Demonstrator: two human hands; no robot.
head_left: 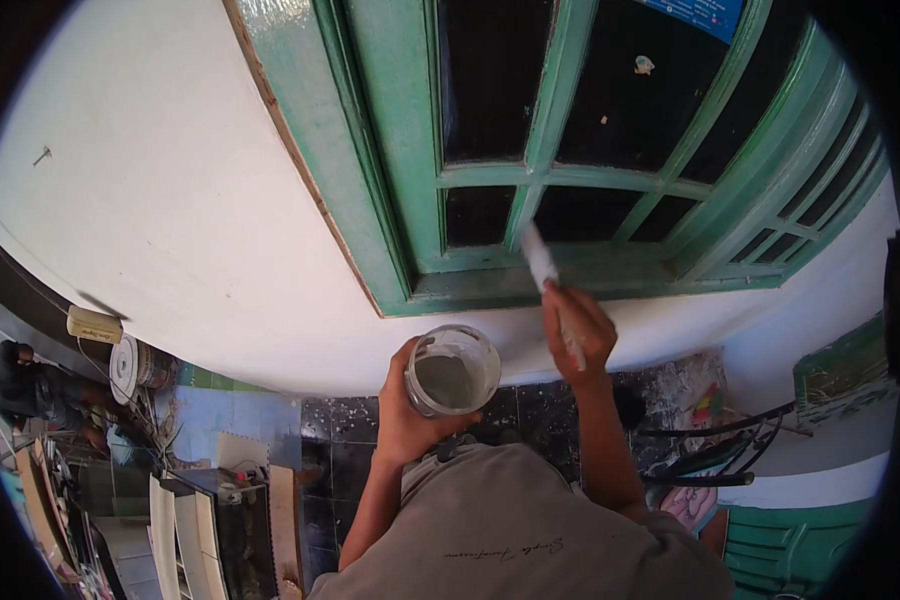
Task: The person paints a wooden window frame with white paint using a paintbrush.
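Observation:
My left hand [402, 415] is wrapped round a clear plastic tub [457, 340], held in front of my chest. Greyish paint [444, 382] lies inside it. In my right hand [582, 328] is a paintbrush [540, 258], gripped by its handle and slightly blurred. Its bristle end points up and to the left, overlapping the lower rail of the green window frame [480, 262]. Dark glass panes [494, 80] fill the frame, and green bars divide them.
White wall [200, 200] surrounds the window, with a nail [42, 156] at left. Dark speckled tiles [345, 420] lie below. Boards [285, 530] and a cabinet [235, 540] stand lower left; a person [40, 390] is beyond. Black metal bars [720, 430] and green plastic [795, 550] are at right.

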